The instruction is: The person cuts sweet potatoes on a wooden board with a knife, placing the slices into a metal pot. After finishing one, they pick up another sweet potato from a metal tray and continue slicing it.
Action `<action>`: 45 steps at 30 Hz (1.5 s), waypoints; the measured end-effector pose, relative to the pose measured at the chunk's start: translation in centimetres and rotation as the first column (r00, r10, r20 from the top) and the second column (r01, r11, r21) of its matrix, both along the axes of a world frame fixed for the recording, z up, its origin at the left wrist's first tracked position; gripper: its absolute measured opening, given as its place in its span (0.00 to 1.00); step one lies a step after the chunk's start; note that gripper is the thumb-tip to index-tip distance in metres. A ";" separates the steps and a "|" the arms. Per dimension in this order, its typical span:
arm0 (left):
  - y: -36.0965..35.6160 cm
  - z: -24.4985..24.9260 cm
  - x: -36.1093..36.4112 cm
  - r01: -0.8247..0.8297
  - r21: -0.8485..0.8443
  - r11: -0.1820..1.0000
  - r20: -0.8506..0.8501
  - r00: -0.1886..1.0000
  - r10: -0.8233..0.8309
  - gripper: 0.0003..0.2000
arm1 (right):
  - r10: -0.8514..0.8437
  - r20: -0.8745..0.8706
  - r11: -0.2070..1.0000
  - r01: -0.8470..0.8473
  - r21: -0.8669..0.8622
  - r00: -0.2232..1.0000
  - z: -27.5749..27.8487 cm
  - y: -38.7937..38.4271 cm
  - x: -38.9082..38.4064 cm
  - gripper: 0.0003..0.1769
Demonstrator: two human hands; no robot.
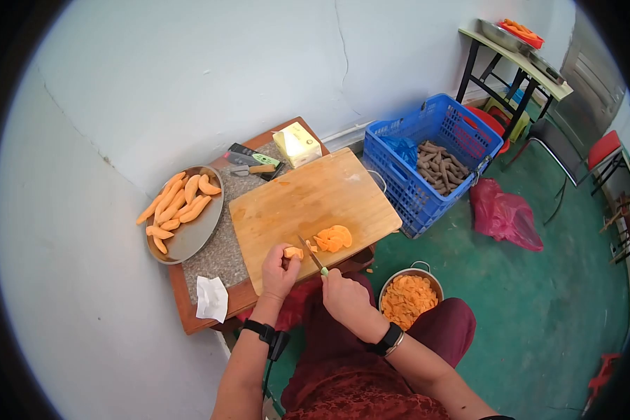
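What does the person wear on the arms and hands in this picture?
The left hand and the right hand have no gloves, and no sleeves cover the forearms. Each wrist carries a black band: the left band has a small black box attached, the right band a pale edge.

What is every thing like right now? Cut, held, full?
left hand, holds orange piece on cutting board
right hand, grips knife, blade down
slices, cut, piled on board
tray, holds peeled pieces
pot, nearly full of cut bits
crate, partly filled, brown roots
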State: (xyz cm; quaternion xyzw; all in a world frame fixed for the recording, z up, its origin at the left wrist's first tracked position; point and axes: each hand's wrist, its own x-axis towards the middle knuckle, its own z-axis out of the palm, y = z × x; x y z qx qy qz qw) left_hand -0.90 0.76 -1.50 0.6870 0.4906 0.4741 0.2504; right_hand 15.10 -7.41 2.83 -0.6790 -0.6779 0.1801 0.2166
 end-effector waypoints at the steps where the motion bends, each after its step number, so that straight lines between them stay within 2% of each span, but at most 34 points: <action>1: 0.0 -0.2 0.0 0.004 -0.024 1.000 0.040 0.999 -0.003 0.09 | 0.007 0.000 1.000 -0.007 0.020 1.000 0.3 -0.2 0.0 0.14; 3: 0.1 -0.8 0.0 0.011 -0.071 0.997 0.118 0.993 -0.002 0.10 | 0.012 -0.011 0.999 -0.011 0.051 1.000 0.5 -0.5 -0.1 0.14; 6: 0.2 -1.2 -0.3 0.010 -0.078 0.997 0.068 0.998 -0.005 0.11 | 0.011 -0.032 0.997 -0.009 0.075 0.999 0.5 -0.7 -0.3 0.14; 12: -0.2 -0.2 -0.5 0.051 0.049 0.998 -0.065 0.997 -0.047 0.10 | 0.050 0.042 0.999 -0.049 -0.007 0.998 1.6 -0.7 -0.2 0.14; 15: -0.3 -0.2 -0.5 0.088 0.173 0.981 -0.132 0.989 -0.065 0.11 | 0.065 0.068 0.998 -0.063 -0.029 0.996 2.3 -0.7 0.1 0.13; 18: -0.4 0.1 -0.5 0.113 0.183 0.977 -0.155 0.984 -0.085 0.11 | 0.072 0.099 0.997 -0.071 -0.008 0.992 2.0 -0.5 0.1 0.13; 21: -0.4 -0.2 -0.8 0.083 0.078 0.993 -0.122 0.990 -0.073 0.11 | 0.068 0.110 0.997 -0.072 0.035 0.992 0.7 0.6 -0.5 0.11; 23: 0.0 -1.2 -1.2 0.048 0.095 0.994 -0.129 0.991 -0.036 0.11 | 0.027 0.125 0.995 -0.039 0.091 0.992 -0.7 1.1 -1.1 0.10; 25: 0.3 -1.7 -1.4 0.068 0.130 0.989 -0.158 0.986 -0.047 0.11 | 0.071 0.139 0.995 -0.079 0.055 0.988 -0.8 1.5 -1.1 0.06; 27: 0.0 -0.4 -0.8 0.120 0.169 0.978 -0.226 0.971 -0.080 0.10 | 0.107 0.072 0.989 -0.114 0.099 0.992 -2.3 2.1 -1.2 0.05; 28: 0.2 -0.9 -1.0 0.103 0.052 0.993 -0.123 0.988 -0.096 0.09 | 0.085 0.060 0.994 -0.089 0.059 0.995 -2.8 1.9 -1.5 0.05; 29: 0.8 -1.8 -1.4 0.106 0.118 0.987 -0.126 0.988 -0.091 0.08 | 0.068 0.052 0.997 -0.070 0.029 0.996 -2.8 2.3 -1.5 0.05; 30: 0.7 -1.7 -1.6 0.147 -0.040 0.988 -0.044 0.988 -0.149 0.10 | 0.104 0.028 0.992 -0.105 0.066 0.994 -3.0 2.4 -1.1 0.06; 31: 0.4 -1.9 -1.8 0.160 -0.049 0.986 -0.030 0.986 -0.162 0.10 | 0.143 0.000 0.984 -0.142 0.110 0.990 -3.2 2.5 -0.6 0.07; 34: 0.6 -1.8 -2.0 0.161 0.002 0.987 -0.073 0.984 -0.160 0.11 | 0.271 -0.173 0.952 -0.290 -0.097 0.947 -1.6 3.6 1.7 0.08; 37: 0.9 -2.0 -2.1 0.156 0.026 0.987 -0.076 0.985 -0.153 0.11 | 0.457 -0.181 0.870 -0.480 -0.114 0.871 -1.7 6.2 3.2 0.18; 38: 0.9 -2.1 -2.0 0.153 0.020 0.988 -0.065 0.986 -0.151 0.11 | 0.420 -0.256 0.868 -0.468 -0.167 0.871 -1.3 6.5 3.9 0.21; 41: 1.2 -2.3 -2.1 0.156 -0.008 0.988 -0.061 0.986 -0.156 0.12 | 0.347 -0.295 0.872 -0.422 -0.248 0.890 -0.9 7.5 5.3 0.21; 44: 0.9 -2.2 -2.0 0.163 -0.054 0.985 0.004 0.987 -0.163 0.12 | 0.289 -0.369 0.888 -0.391 -0.242 0.883 0.1 7.6 6.5 0.22; 45: 0.9 -2.6 -1.9 0.169 -0.058 0.984 0.025 0.986 -0.168 0.12 | 0.295 -0.344 0.908 -0.374 -0.190 0.892 -0.1 7.5 6.7 0.22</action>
